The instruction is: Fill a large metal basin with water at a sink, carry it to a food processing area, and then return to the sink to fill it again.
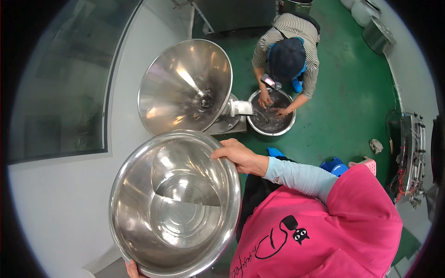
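Observation:
My right hand, in a light blue sleeve under pink clothing, grips the right rim of a large round steel basin. The basin is tilted, and a straight edge crosses its shiny interior; whether that is a separate piece I cannot tell. Fingers of my left hand curl on the lower-left rim, the rest of that hand hidden by the basin. Just beyond the basin is a big steel funnel on a metal base.
A co-worker in striped clothing bends over a floor basin, hands inside. Along the right are machinery, a cloth, pink and blue plastic items. Steel containers stand upper right; a window fills the left wall.

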Motion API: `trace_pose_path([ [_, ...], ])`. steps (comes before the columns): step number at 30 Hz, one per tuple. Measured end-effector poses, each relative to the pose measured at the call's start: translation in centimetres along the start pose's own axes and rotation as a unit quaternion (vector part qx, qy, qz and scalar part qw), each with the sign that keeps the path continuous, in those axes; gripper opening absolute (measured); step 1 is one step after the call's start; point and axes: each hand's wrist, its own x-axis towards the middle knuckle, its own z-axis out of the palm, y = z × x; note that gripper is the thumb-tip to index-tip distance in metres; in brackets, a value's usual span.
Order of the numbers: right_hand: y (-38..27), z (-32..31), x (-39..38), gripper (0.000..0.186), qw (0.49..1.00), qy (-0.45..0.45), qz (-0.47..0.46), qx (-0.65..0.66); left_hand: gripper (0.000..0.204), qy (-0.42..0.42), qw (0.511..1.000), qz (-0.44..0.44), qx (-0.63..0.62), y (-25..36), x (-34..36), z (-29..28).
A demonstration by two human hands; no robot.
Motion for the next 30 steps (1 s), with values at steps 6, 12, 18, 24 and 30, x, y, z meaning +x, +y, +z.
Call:
trace_pose_path([
  [6, -0.3, -0.5, -0.1, 0.016, 1.0, 0.01, 0.013, -0.007, 0.08, 0.024, 0.997, -0.067, 0.015, 0.1, 0.0, 0.7],
  [12, 0.1, -0.5, 0.2, 0.018, 1.0, 0.006, 0.011, -0.017, 0.081, 0.018, 1.0, -0.017, 0.008, 1.2, -0.2, 1.6],
  [18, -0.1, -0.2, -0.1, 0.019, 0.999, 0.012, 0.014, -0.041, 0.051, 0.059, 0.993, -0.096, 0.033, -0.6, -1.4, 1.6],
  [24, -0.2, -0.2, -0.1, 0.021, 0.999, 0.002, 0.015, -0.044, 0.03, 0.13, 0.95, -0.215, -0.187, -1.8, -1.0, 1.9],
  [30, 0.0, -0.2, 0.1, 0.022, 0.999, 0.001, 0.016, -0.039, 0.025, 0.156, 0.849, -0.379, -0.335, 0.3, 1.1, 2.3],
])
